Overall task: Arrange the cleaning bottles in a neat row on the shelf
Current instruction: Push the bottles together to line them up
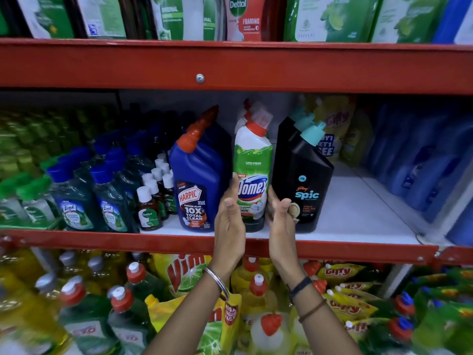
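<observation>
A white and green Domex bottle with a red cap stands upright at the front of the white middle shelf. My left hand presses its left side and my right hand its right side, fingers around its lower part. A blue Harpic bottle with a red-orange cap stands just to its left. A black Spic bottle with a teal cap stands just to its right. More bottles of each kind line up behind these three.
Small brown Dettol bottles and green Lizol bottles fill the shelf's left. Blue bottles and yellow pouches sit at the right. A red shelf beam runs overhead. Dish-liquid bottles and Vim pouches crowd the shelf below.
</observation>
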### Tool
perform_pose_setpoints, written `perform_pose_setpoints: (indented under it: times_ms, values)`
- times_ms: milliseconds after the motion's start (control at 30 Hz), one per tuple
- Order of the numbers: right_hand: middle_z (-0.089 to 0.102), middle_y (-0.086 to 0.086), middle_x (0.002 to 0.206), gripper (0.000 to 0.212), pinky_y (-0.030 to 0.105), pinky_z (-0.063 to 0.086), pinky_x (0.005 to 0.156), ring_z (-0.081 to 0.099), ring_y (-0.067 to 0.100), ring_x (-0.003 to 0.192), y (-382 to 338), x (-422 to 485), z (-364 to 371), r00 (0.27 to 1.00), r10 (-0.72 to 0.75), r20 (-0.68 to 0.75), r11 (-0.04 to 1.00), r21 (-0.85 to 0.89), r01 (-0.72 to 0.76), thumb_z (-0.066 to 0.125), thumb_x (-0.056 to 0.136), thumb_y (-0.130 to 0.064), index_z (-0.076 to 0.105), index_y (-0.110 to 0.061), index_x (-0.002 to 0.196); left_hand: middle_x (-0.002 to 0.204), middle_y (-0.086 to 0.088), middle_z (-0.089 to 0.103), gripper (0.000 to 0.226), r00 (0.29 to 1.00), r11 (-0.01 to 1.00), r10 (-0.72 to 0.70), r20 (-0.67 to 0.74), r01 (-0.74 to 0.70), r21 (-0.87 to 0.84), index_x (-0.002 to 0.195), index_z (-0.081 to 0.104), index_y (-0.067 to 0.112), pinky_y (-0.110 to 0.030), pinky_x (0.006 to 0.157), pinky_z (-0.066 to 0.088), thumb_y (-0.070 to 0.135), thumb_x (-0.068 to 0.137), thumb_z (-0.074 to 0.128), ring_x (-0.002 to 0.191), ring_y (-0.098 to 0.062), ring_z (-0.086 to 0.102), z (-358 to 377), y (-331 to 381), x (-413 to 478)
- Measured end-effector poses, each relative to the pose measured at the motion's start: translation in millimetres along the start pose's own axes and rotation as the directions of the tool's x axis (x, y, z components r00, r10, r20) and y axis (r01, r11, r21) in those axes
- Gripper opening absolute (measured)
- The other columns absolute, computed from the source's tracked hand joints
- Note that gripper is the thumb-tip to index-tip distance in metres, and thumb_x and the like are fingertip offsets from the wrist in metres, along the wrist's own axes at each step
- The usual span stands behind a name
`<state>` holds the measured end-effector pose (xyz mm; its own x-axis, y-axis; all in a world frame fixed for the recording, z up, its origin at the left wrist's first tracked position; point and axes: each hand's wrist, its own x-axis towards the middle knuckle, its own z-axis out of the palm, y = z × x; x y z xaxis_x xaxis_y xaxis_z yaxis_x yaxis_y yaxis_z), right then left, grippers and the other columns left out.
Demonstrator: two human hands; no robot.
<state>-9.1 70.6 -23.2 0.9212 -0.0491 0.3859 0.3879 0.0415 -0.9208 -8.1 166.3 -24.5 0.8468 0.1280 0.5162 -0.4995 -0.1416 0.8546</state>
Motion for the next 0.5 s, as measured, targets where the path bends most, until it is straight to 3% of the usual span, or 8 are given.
perform_pose_setpoints:
  times_ms: [67,200,267,367,433,500]
  values:
    - [0.058,-0.048,0.106,0.070,0.007,0.042,0.091,0.052,-0.016,0.113,-0.3,0.0,0.6,1.000,-0.004,-0.013,1.000,0.007,0.004,0.021,0.068,-0.089,0.042,-0.052,0.123,0.144,0.034,0.028,0.072,1.000,1.000,-0.008,0.017,0.009,-0.017,0.139,0.024,0.053,-0.006,0.106,0.027,0.082,0.076,0.007,0.130,0.022,0.027,-2.0,0.6,-0.2]
    - [0.056,-0.037,0.117,0.074,0.012,0.043,0.096,0.052,-0.010,0.119,5.2,0.4,2.1,0.999,-0.021,-0.030,1.000,0.006,0.021,0.024,0.068,-0.089,0.042,-0.049,0.127,0.147,0.027,0.031,0.070,0.999,1.000,-0.018,0.033,0.019,-0.015,0.139,0.025,0.054,-0.004,0.104,0.030,0.081,0.077,0.008,0.130,0.020,0.030,-2.8,1.3,0.1]
    - [0.055,-0.032,0.122,0.078,0.014,0.043,0.098,0.052,-0.008,0.120,5.8,-0.2,3.1,0.999,-0.026,-0.044,1.000,0.009,0.027,0.025,0.069,-0.088,0.041,-0.044,0.131,0.145,0.031,0.032,0.067,1.000,1.000,-0.005,0.018,0.005,-0.003,0.139,0.025,0.054,-0.013,0.110,0.031,0.080,0.079,0.008,0.131,0.017,0.031,-2.9,0.3,0.0]
    - [0.051,-0.022,0.129,0.083,0.005,0.041,0.090,0.049,-0.016,0.117,4.5,-9.8,10.9,0.987,-0.071,-0.142,0.997,0.018,0.074,0.026,0.071,-0.087,0.039,-0.035,0.134,0.151,0.020,0.033,0.060,0.999,1.000,0.024,-0.043,-0.024,0.003,0.137,0.027,0.055,-0.039,0.118,0.030,0.076,0.083,0.012,0.139,0.003,0.030,-4.0,1.4,-6.8]
    - [0.051,-0.014,0.134,0.075,0.005,0.039,0.093,0.047,-0.013,0.121,5.0,-20.7,19.5,0.956,-0.178,-0.231,0.984,-0.016,0.180,0.026,0.080,-0.078,0.043,-0.029,0.133,0.150,0.018,0.036,0.055,0.992,0.997,0.064,-0.107,-0.068,-0.036,0.134,0.033,0.055,-0.043,0.117,0.030,0.074,0.085,0.017,0.141,-0.002,0.031,-8.6,6.0,-14.3]
    - [0.051,-0.008,0.139,0.072,0.016,0.040,0.103,0.046,-0.002,0.129,6.7,-29.4,30.8,0.944,-0.253,-0.209,0.966,-0.012,0.257,0.026,0.086,-0.072,0.047,-0.023,0.134,0.149,0.014,0.039,0.050,0.974,0.989,0.128,-0.186,-0.140,-0.056,0.132,0.038,0.055,-0.040,0.116,0.031,0.070,0.088,0.018,0.141,-0.007,0.034,-17.8,11.0,-19.7]
